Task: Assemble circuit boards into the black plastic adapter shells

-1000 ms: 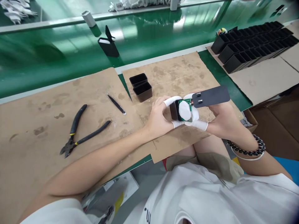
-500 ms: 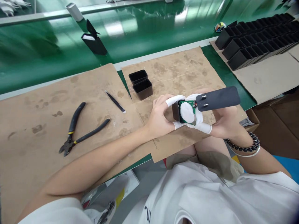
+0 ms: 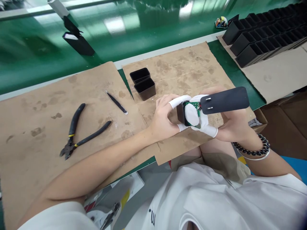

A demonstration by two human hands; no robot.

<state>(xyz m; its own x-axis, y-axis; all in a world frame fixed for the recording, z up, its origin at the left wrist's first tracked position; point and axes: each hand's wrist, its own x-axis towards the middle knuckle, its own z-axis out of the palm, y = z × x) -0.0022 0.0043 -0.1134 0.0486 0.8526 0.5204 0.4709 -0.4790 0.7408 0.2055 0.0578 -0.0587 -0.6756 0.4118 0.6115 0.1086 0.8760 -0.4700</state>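
Note:
My left hand (image 3: 165,115), with white finger cots on its thumb and finger, is closed around a black plastic case (image 3: 181,115). A green circuit board (image 3: 198,112) bearing a white pad (image 3: 192,114) sits at the case's mouth, partly inside. My right hand (image 3: 227,127), also in white finger cots, grips the circuit board's outer end. A dark end cap (image 3: 225,100) with two metal pins is joined to the board by short wires and lies over my right hand. Some of my right fingers are hidden beneath the cap.
Two open black cases (image 3: 145,88) stand on the cardboard (image 3: 177,70). Tweezers (image 3: 116,103) and black-handled cutting pliers (image 3: 78,131) lie to the left. On the green surface stands a case with a raised cap (image 3: 79,43). Rows of black cases (image 3: 254,52) fill the right, beside a small component-filled board (image 3: 221,22).
The view has shifted a little, moving the background items. Both hands keep the same hold on the case and circuit board, with hardly any visible movement between them.

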